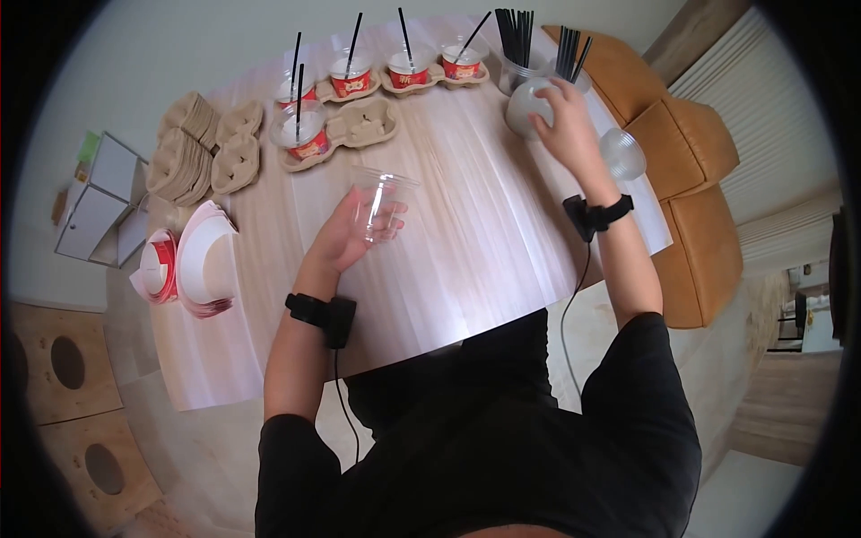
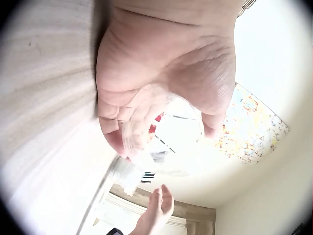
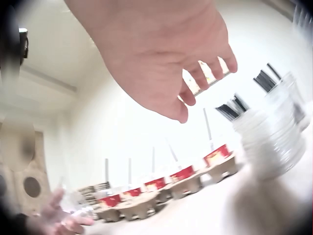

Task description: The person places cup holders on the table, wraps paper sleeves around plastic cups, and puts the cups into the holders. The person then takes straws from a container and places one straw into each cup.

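My left hand [image 1: 345,229] grips a clear plastic cup [image 1: 377,202] over the middle of the table, fingers wrapped round its side. In the left wrist view the cup [image 2: 173,129] shows between thumb and fingers, with nothing seen inside it. My right hand [image 1: 572,130] is raised at the right side of the table, fingers spread and slightly bent, holding nothing. It overlaps a rounded stack of clear plastic pieces [image 1: 520,112] in the head view. The right wrist view shows that stack [image 3: 271,142] lower and to the side of the right hand [image 3: 166,58].
Red-banded cups with black straws [image 1: 411,70] stand in cardboard carriers [image 1: 363,121] at the back. Stacked carriers [image 1: 179,157] and paper sleeves [image 1: 204,260] lie left. Black straws [image 1: 515,36] stand at the back right, near another clear stack [image 1: 621,154]. A brown sofa [image 1: 686,143] borders the table.
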Demonstrator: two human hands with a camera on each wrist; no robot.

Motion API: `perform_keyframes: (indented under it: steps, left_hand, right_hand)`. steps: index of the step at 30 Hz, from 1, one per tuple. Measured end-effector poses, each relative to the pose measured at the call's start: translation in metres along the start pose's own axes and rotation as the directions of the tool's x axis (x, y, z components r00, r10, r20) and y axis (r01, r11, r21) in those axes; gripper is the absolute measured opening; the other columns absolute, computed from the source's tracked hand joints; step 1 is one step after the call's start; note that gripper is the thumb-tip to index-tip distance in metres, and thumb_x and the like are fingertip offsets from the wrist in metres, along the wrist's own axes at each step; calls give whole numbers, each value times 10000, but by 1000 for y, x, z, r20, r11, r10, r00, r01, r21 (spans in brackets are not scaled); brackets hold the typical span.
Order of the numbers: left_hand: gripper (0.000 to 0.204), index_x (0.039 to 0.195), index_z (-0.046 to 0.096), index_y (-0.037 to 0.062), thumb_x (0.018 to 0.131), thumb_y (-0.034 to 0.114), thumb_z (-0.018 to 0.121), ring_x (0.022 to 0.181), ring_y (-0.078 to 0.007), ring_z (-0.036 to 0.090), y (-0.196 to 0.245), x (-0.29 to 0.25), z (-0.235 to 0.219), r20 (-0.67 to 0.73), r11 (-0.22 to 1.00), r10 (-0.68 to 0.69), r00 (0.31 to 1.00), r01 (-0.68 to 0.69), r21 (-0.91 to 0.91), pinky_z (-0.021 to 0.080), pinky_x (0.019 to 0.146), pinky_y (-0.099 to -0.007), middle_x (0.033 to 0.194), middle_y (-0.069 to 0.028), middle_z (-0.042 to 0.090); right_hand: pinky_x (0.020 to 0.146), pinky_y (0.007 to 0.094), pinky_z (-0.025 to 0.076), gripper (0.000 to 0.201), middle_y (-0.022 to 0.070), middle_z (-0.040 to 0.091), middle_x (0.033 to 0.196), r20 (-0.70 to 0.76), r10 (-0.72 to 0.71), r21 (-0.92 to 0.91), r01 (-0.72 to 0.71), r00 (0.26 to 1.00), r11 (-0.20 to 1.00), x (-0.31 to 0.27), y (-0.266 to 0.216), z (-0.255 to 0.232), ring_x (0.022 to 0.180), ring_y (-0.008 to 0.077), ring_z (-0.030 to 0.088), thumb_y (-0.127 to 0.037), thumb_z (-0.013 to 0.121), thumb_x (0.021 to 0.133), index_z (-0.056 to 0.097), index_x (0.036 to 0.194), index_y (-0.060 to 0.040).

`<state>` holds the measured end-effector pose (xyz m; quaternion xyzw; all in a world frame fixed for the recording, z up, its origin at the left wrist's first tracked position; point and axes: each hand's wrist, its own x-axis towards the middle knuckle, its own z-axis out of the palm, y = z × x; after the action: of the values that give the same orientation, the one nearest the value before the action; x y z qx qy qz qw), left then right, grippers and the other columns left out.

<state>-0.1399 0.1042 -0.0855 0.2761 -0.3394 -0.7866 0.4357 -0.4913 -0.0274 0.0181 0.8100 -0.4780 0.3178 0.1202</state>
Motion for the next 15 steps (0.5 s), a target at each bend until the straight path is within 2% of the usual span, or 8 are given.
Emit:
perform_keyframes:
  steps: [1, 3, 4, 5, 7, 8, 10, 15]
  left_hand:
    - [646, 1390, 380, 38, 981, 533, 316, 1029, -275, 596, 1, 1, 0, -9, 1000, -6, 1000, 6, -29, 458, 921, -393, 1226, -174, 574]
    - [644, 1392, 379, 38, 982, 530, 317, 1037, -272, 595, 1, 1, 1, -2, 1000, 5, 1000, -5, -31, 456, 929, -392, 1233, -175, 571]
    - [642, 1393, 377, 37, 983, 528, 317, 1046, -270, 594, 0, 1, 2, 2, 1000, 8, 1000, -8, -29, 454, 936, -392, 1239, -177, 568]
    - [642, 1393, 377, 37, 983, 528, 317, 1046, -270, 594, 0, 1, 3, 3, 999, 10, 1000, -10, -30, 454, 936, -392, 1239, -177, 568]
    - [635, 1398, 372, 38, 987, 519, 316, 1072, -270, 587, 2, -1, 3, 13, 1000, 18, 1000, -18, -21, 446, 955, -395, 1257, -180, 558]
    - [635, 1398, 372, 38, 987, 519, 316, 1072, -270, 587, 2, -1, 3, 11, 1000, 18, 1000, -18, -21, 446, 955, -395, 1257, -180, 558]
    - [630, 1403, 366, 38, 989, 510, 317, 1090, -273, 581, 2, -1, 3, 6, 999, 27, 1000, -26, -40, 441, 966, -398, 1271, -180, 550]
    - [629, 1412, 352, 36, 992, 504, 318, 1121, -274, 567, 1, -1, 2, 11, 999, 33, 999, -33, -38, 432, 978, -405, 1290, -184, 537]
  right_hand:
    - [981, 435, 426, 310, 214, 520, 1282, 0, -6, -5, 6, 1000, 1000, -1, 15, 2, 1163, 383, 512, -168, 666, 793, 621, 1054, -8]
    - [987, 449, 420, 288, 235, 503, 1288, 196, 176, -175, -142, 965, 974, -3, 31, 5, 1186, 394, 491, -116, 663, 758, 623, 1027, -19]
    - [961, 434, 444, 217, 206, 529, 1268, 179, 163, -186, -129, 970, 974, -5, 35, 7, 1157, 376, 515, -81, 640, 743, 638, 954, -28]
    - [961, 434, 443, 217, 206, 529, 1268, 178, 161, -188, -127, 971, 974, -6, 39, 9, 1157, 376, 515, -81, 640, 743, 638, 954, -28]
    - [882, 424, 484, 132, 160, 596, 1161, 214, 98, -159, -64, 972, 985, -4, 42, 11, 1063, 350, 570, -64, 627, 727, 640, 855, -32]
    - [882, 424, 484, 132, 160, 596, 1161, 214, 98, -158, -64, 972, 985, -3, 44, 11, 1063, 350, 570, -64, 627, 727, 640, 855, -32]
    - [798, 425, 501, 73, 127, 640, 1019, 265, 138, -82, -121, 954, 989, 4, 42, 7, 962, 330, 606, -52, 613, 716, 629, 784, -31]
    - [764, 426, 497, 70, 132, 645, 942, 216, 161, -33, -157, 963, 987, 7, 39, 1, 901, 337, 615, -61, 623, 712, 623, 776, -32]
